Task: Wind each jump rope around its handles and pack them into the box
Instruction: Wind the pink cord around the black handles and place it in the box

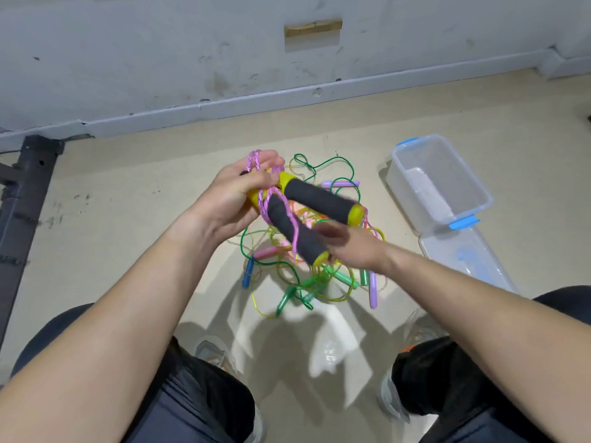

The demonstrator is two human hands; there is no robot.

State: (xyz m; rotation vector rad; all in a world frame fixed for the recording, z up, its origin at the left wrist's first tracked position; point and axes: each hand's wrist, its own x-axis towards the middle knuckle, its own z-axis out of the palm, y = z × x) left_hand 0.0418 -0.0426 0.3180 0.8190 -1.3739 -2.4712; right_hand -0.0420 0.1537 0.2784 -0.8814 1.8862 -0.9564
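Beige floor (128,219) holds the rope pile (297,282), open box (441,180) beside it. Left hand (236,193) grips both handles (319,199) above the pile; right hand (351,247) blurred, grip unclear. I'd keep the pink rope (265,209) taut, handles together.

I see both forearms (128,314) bare. Dark trousers (198,401) cover the legs. Pale grey shoes (212,350) show beneath them.

Two black foam handles (319,198) and one pink rope (265,206) sit between the left hand (236,193) and the right hand (355,247). Beneath both hands lies one rope tangle (287,282), its handles too overlapped to count. Right of the right hand are one clear box (447,161) and one lid (473,260).
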